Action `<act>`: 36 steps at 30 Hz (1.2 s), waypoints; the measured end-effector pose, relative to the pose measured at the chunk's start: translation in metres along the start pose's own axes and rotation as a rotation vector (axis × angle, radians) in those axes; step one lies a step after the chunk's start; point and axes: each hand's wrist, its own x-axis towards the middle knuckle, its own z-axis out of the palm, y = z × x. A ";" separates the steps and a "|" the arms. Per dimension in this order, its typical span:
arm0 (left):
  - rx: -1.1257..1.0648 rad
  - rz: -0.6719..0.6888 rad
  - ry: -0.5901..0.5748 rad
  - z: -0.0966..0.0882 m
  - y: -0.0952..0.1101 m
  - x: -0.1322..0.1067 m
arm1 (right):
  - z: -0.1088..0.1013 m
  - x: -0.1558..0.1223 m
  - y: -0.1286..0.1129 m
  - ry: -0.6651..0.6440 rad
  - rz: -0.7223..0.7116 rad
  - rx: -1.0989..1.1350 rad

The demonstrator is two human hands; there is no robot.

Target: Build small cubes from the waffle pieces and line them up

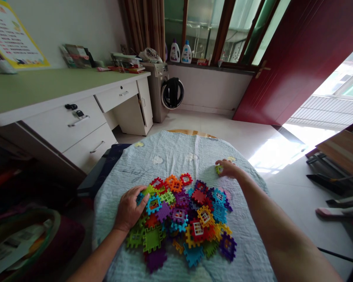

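Observation:
A loose pile of plastic interlocking building blocks (164, 212), square with toothed edges and some with window grids, lies on the cloth. At the pile's left edge, my left hand (129, 209) curls its fingers and thumb around a blue block (140, 198); part of that block is hidden. Beside the thumb are a lime block (150, 190) and a light-blue frame block (153, 204). Farther out to the right, apart from the pile, my right hand (228, 169) pinches a lime-green window block (219, 169) just over the cloth.
A pale blue patterned cloth (176, 150) covers the round table. On the left stands a desk with drawers (73, 125); behind it is a washing machine (158, 88) with its door open. A red door (294, 58) and folded furniture (341, 160) are to the right.

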 end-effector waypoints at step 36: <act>-0.007 -0.001 -0.002 0.001 -0.001 0.000 | -0.021 -0.031 0.042 -0.022 0.121 -0.094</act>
